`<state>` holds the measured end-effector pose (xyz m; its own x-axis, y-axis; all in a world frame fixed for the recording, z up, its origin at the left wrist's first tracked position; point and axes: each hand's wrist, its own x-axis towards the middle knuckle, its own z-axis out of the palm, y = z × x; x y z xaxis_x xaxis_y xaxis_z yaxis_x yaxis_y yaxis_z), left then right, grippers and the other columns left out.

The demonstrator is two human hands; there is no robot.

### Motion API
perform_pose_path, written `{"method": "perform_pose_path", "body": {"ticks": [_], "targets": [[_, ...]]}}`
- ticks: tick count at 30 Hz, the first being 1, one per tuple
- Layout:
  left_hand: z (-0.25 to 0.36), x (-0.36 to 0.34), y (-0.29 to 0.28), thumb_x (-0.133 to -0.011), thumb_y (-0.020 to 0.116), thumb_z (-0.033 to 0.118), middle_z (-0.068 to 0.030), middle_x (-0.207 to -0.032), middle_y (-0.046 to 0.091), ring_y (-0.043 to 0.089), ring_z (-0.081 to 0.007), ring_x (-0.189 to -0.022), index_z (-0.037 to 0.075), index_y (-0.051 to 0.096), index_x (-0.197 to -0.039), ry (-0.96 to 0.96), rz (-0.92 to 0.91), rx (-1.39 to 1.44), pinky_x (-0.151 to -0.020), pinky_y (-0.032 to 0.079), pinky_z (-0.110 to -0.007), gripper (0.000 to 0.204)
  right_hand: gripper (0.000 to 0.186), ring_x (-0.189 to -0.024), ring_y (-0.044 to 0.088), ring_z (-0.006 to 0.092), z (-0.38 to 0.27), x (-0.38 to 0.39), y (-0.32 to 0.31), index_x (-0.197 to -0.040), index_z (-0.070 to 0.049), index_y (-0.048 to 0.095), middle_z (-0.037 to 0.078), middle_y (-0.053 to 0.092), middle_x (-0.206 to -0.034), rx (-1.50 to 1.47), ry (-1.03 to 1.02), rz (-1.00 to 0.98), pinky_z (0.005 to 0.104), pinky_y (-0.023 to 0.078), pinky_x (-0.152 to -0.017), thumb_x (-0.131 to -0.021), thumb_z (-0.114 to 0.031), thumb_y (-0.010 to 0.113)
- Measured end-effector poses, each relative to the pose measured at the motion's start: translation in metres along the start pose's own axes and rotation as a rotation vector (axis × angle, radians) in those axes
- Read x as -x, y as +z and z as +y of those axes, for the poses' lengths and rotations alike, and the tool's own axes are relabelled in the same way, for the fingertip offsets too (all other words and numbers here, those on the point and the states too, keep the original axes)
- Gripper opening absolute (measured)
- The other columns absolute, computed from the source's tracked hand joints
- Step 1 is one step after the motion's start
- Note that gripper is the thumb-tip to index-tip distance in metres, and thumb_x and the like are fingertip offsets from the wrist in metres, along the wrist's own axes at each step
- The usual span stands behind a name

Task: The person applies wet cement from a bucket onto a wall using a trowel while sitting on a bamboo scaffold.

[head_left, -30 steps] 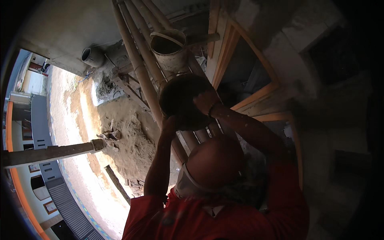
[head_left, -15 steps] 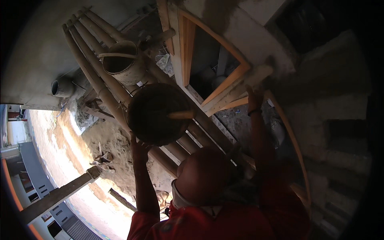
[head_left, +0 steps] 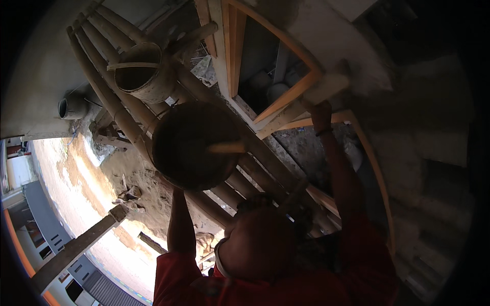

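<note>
Where the co-worker stands: low in the scene, near, under the poles; red shirt (head_left: 357, 265), head seen from above.
Pan (head_left: 194, 145): dark, round, held overhead at centre, in front of the poles; a pale stick (head_left: 227, 148) lies across its right side.
Raised arm (head_left: 179, 224): left of the head, straight up to the pan's near rim; its hand is hidden by the pan, so the grip cannot be told.
Gripping hand (head_left: 320, 109): right, far, fingers closed round a pale beam (head_left: 326, 86) beside the window frame (head_left: 286, 97).
Poles (head_left: 109, 102): bamboo, bundled, slanting from far left to near centre.
Bucket (head_left: 140, 74): far left of the pan, resting on the poles, mouth open.
Sand heap (head_left: 122, 173): on the ground, left of the pan.
Pipe (head_left: 69, 108): far left, at the wall.
</note>
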<state>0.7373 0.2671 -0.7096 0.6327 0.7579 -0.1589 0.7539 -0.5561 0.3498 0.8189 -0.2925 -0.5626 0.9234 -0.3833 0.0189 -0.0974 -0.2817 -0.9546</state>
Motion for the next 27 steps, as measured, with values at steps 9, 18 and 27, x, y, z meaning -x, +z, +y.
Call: {"method": "perform_pose_path", "body": {"ticks": [9, 18, 27], "targets": [[0.038, 0.019, -0.035, -0.09, 0.061, 0.044, -0.0216, -0.106, 0.064, 0.067, -0.0392, -0.098, -0.001, 0.04, -0.119, -0.139, -0.077, 0.062, -0.08, 0.055, -0.052, 0.058, 0.047, -0.085, 0.068, 0.0159, -0.141, -0.091, 0.114, -0.102, 0.004, 0.069, 0.011, 0.073, -0.093, 0.104, -0.165, 0.017, 0.0314, 0.052, -0.076, -0.075, -0.032, 0.084], [0.027, 0.014, -0.034, -0.101, 0.044, 0.045, -0.0195, -0.106, 0.063, 0.066, -0.0409, -0.097, 0.004, 0.044, -0.116, -0.174, -0.07, 0.013, -0.079, 0.054, -0.053, 0.043, 0.062, -0.091, 0.071, 0.0292, -0.205, -0.174, 0.198, -0.101, 0.008, 0.069, 0.02, 0.072, -0.097, 0.238, -0.156, 0.071, 0.0387, 0.054, -0.082, -0.067, -0.042, 0.085], [0.031, 0.011, -0.038, -0.097, 0.047, 0.058, -0.026, -0.112, 0.06, 0.063, -0.045, -0.1, 0.001, 0.043, -0.126, -0.25, -0.103, 0.136, -0.082, 0.051, -0.055, 0.064, 0.069, -0.099, 0.069, 0.0319, -0.161, -0.233, 0.296, -0.109, 0.008, 0.066, 0.023, 0.07, -0.105, 0.216, -0.255, -0.02, 0.0409, 0.052, -0.089, -0.069, -0.046, 0.083]]}}
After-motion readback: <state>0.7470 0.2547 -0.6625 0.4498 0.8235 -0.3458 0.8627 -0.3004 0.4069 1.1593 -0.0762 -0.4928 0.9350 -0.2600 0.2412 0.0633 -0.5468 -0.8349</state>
